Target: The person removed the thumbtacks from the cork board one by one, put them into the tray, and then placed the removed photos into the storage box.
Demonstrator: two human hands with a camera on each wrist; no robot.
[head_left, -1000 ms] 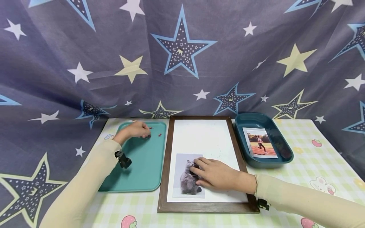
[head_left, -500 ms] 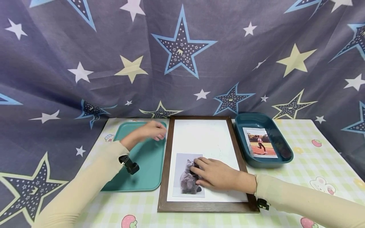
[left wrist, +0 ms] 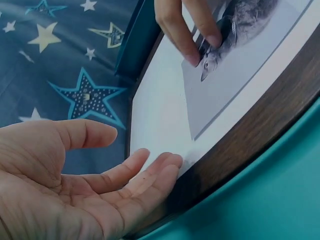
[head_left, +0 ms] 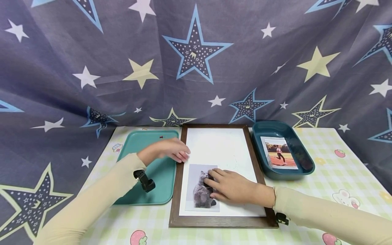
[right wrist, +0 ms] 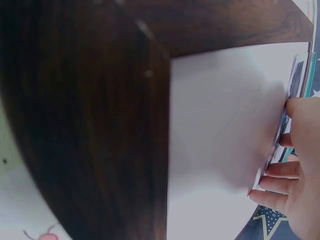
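A photo of a grey cat (head_left: 200,200) lies on the white board (head_left: 217,144) with a dark wooden frame (head_left: 223,223). My right hand (head_left: 234,189) rests on the photo's right side, its fingertips over the cat's face and body. In the right wrist view, the thumb and fingertips stand along the photo's edge. My left hand (head_left: 169,148) reaches over the frame's left side, just above the photo. The left wrist view shows this left hand (left wrist: 115,185) palm up, thumb apart from the loosely bent fingers, nothing visible between them.
A green tray (head_left: 153,190) stands left of the frame, with a tiny red thing (head_left: 161,136) near its far edge. Right of the frame, a dark teal bin (head_left: 301,149) holds a photo of a runner (head_left: 279,154). A star-patterned cloth (head_left: 196,98) hangs behind the checked tablecloth (head_left: 337,177).
My left hand has lifted from the tray's small red things and moved right and nearer, across to the frame's left side. The right hand and cat photo have stayed put.
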